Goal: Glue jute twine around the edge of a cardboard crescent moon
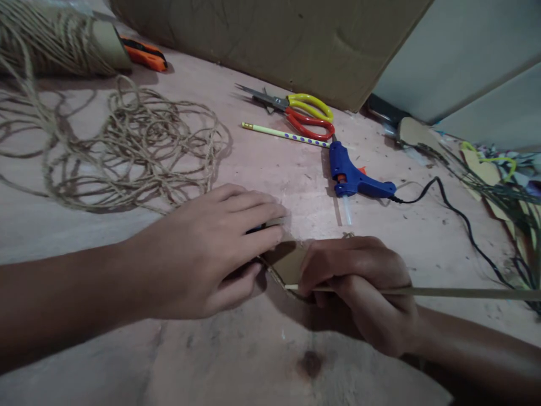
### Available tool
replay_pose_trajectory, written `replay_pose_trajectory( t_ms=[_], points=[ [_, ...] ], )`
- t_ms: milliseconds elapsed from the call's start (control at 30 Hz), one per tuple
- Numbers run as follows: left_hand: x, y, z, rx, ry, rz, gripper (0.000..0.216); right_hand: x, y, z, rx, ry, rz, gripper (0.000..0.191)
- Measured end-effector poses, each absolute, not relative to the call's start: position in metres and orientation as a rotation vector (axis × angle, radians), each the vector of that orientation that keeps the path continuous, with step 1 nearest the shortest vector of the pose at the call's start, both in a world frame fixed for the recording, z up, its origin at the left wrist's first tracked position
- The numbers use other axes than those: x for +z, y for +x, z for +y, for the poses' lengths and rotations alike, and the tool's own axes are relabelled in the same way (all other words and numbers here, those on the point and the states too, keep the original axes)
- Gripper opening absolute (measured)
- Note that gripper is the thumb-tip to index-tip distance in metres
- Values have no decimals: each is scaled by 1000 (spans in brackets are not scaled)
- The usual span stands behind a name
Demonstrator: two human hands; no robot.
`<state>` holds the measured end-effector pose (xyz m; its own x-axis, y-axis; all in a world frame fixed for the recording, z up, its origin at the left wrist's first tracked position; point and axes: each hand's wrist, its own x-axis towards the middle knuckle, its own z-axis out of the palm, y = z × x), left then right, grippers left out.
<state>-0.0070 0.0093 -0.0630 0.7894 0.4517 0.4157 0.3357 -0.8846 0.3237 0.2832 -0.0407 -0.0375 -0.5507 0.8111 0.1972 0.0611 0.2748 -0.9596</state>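
My right hand point(363, 287) is closed round a thin pale stick point(460, 292), which runs off to the right edge. The stick's tip touches the near edge of a small brown cardboard piece point(289, 260), where a thin cord-like strip follows the rim. From the left, my left hand point(211, 248) holds the piece, fingers over it and thumb at its near side; much of the piece is hidden under both hands. A blue glue gun point(349, 172) with a clear glue stick in it lies beyond my right hand. Loose jute twine point(156, 141) is heaped beyond my left hand.
A twine roll point(63, 42) and an orange cutter point(146, 53) lie at the far left. Scissors point(304, 113) and a pencil point(283, 134) rest before a large cardboard sheet point(274, 45). The glue gun's black cord point(460, 217) trails right toward green stems point(499, 192).
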Motion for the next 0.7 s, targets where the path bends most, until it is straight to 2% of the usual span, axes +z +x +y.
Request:
replay_pose_trajectory(
  t_ms=[333, 700],
  points=[
    [-63, -8, 9, 721, 2703, 615, 35, -36, 283, -37, 1354, -748, -1849, 32],
    [-64, -6, 11, 761, 2764, 587, 28, -35, 283, -39, 1374, -812, -1858, 32]
  ],
)
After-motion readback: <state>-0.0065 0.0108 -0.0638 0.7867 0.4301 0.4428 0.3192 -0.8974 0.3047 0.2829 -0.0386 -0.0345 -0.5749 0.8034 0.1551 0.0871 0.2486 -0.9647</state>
